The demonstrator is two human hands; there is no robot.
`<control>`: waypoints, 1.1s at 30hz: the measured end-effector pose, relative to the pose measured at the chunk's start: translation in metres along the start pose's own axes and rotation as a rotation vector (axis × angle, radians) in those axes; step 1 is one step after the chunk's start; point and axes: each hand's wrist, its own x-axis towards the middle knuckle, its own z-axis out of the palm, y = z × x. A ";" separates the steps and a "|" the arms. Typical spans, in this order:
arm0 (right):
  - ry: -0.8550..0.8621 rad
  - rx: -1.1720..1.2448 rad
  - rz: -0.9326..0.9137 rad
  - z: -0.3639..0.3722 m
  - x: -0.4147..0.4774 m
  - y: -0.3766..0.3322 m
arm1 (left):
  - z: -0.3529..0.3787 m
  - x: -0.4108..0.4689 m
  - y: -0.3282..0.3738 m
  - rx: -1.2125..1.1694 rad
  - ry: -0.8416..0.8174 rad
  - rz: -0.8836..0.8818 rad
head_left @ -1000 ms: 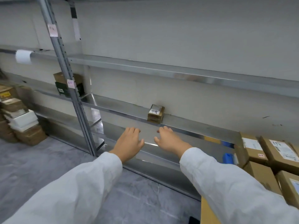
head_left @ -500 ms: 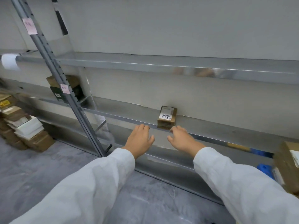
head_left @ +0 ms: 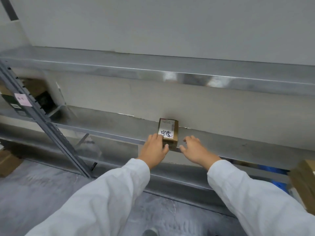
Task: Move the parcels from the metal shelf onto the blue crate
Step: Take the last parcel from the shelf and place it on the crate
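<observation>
Head view looks down on two white-sleeved arms reaching to a metal shelf (head_left: 109,123). One small brown parcel (head_left: 168,132) sits on the middle level, pushed back against the wall, with a white label bearing handwritten marks on top. The left hand (head_left: 156,149) is at the parcel's left side, fingers spread, its fingertips (head_left: 159,136) touching the label's near left corner and the thumb lying against the parcel's front face. The right hand (head_left: 196,150) is just right of the parcel, fingers loosely splayed, thumb pointing toward the box with a small gap between them; it holds nothing. Neither hand has closed on the parcel, which lies between the two.

Far left of the hands, behind the slanted upright (head_left: 44,126), dark and brown boxes (head_left: 40,97) sit on the same level. Far right of the right hand, a blurred brown carton (head_left: 305,183) shows at the frame edge, with a bit of blue crate (head_left: 279,184) beside it below the shelf.
</observation>
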 end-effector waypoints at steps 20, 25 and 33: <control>-0.067 -0.023 0.292 0.030 0.151 -0.017 | 0.047 0.150 -0.095 -0.256 -0.251 -0.038; -0.055 0.196 0.347 0.045 0.158 -0.017 | 0.062 0.152 -0.102 -0.414 -0.213 -0.044; 0.021 0.434 0.375 0.062 0.153 -0.017 | 0.081 0.141 -0.104 -0.791 -0.162 -0.174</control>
